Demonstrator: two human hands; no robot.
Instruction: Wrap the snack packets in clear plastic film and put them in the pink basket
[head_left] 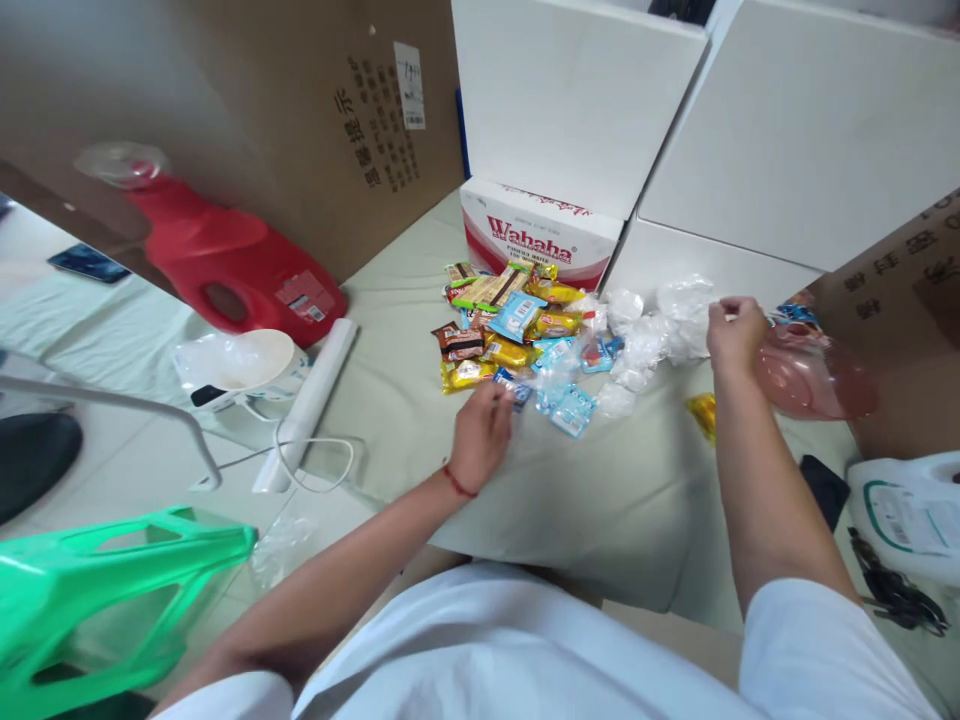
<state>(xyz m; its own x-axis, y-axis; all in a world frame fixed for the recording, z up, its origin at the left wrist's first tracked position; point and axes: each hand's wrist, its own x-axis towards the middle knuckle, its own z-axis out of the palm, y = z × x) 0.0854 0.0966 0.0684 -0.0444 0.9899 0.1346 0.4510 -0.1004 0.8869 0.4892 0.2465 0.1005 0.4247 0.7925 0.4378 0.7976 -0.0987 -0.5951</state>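
My left hand [482, 432], with a red cord at the wrist, has its fingers closed at a small dark blue packet [517, 392] on the near edge of a pile of wrapped snacks. Yellow packets [508, 352], brown packets [459, 343] and light blue packets [517, 316] lie heaped beyond it. Crumpled clear plastic bags [643, 350] spread to the right of the pile. Beside them my right hand [737, 335] is raised with its fingers pinched together; what they hold, if anything, I cannot make out. A pinkish see-through container [814, 372] lies just right of that hand.
A Wahaha carton [540, 235] stands behind the pile, against white boxes [570, 100]. Left are a red jug [232, 255], a white cup [259, 362], a white roll [311, 405] and a green plastic stool [127, 580]. A white jug [911, 515] is at right.
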